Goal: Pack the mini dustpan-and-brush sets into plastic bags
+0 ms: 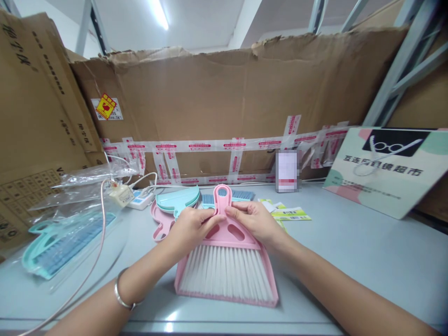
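Note:
A pink hand brush [227,273] with white bristles lies nested in a pink dustpan [274,291] at the front middle of the table, bristles towards me. My left hand [196,224] grips the left side of the handle, thumb and fingers pinched there. On the right side of the same handle, my right hand [254,219] closes with its thumb on top; its other fingers are partly hidden. Behind my left hand are turquoise dustpans [177,199] and a pink dustpan [159,217]. A turquoise brush with blue bristles [243,195] lies behind the pink handle.
A bagged turquoise brush set [66,242] lies at the left under a white cable [103,219]. Further back is a power strip [142,199]. Green-and-white packets [289,213], a phone [286,171] and a printed bag [388,172] sit right. A large cardboard box [217,102] stands behind.

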`<state>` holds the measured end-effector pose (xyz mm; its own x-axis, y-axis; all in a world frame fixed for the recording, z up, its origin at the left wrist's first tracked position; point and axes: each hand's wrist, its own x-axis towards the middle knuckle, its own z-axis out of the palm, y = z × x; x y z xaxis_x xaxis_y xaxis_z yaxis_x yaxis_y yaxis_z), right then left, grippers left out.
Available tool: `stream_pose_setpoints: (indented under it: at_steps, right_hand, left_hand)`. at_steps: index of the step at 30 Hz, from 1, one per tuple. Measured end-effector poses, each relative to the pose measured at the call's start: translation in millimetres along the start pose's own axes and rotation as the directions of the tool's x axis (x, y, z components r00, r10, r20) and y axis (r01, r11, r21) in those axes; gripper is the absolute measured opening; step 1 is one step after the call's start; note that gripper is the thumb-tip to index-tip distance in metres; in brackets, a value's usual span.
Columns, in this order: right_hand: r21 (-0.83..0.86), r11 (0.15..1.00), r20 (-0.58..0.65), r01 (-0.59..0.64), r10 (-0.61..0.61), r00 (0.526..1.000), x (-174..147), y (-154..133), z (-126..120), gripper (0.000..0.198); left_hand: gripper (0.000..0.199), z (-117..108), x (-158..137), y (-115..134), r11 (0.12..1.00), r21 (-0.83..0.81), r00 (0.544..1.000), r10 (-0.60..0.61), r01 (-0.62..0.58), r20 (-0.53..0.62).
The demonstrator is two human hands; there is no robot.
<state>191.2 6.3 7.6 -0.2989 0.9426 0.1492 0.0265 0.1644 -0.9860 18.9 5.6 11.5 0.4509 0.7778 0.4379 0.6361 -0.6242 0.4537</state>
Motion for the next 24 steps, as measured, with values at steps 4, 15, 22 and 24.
stream_pose_setpoints:
  at_steps: [4,15,22,24]
  right_hand:
    - [-0.018,1.0,-0.009,0.015,-0.015,1.0,-1,-1,1,0.029]
    - [-0.491,0.87,-0.167,0.046,-0.146,0.975,28,20,-57,0.041]
    - [-0.73,0.683,-0.008,0.003,-0.013,1.0,29,44,-128,0.055]
    - [-0.799,0.593,0.138,0.103,0.014,0.99,25,48,-118,0.057]
  left_hand:
    - [0.043,-1,0,1,1.0,-0.009,1.0,-0.015,0.015,0.012]
    - [0.044,-4,8,-12,0.964,-0.153,0.975,-0.211,0.219,0.064]
    - [0.042,-4,12,-25,0.913,-0.21,0.936,-0.331,0.349,0.116]
    - [0.043,-4,12,-27,0.907,-0.229,0.934,-0.334,0.354,0.124]
